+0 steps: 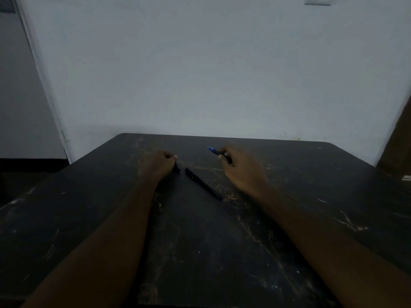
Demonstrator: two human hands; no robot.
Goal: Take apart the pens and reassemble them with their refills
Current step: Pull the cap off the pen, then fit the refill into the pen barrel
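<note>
- While both forearms rest on the dark, scratched bench (222, 252), the left hand (156, 165) has its grip curled tight on a small dark piece (177, 168) (too dim to identify);
- right hand (241, 168) pinches a blue-tipped pen (216, 152), tip pointing far-left;
- between the hands a black pen (202, 186) lies diagonally on the bench, untouched.

A slim dark plastic pen with a blue grip and tip (216, 152) sits raised and angled up-left, a second long dark capped pen (202, 183) lies diagonally on the tabletop nearby, and a small dark pen piece (176, 168) lies just left of it.
</note>
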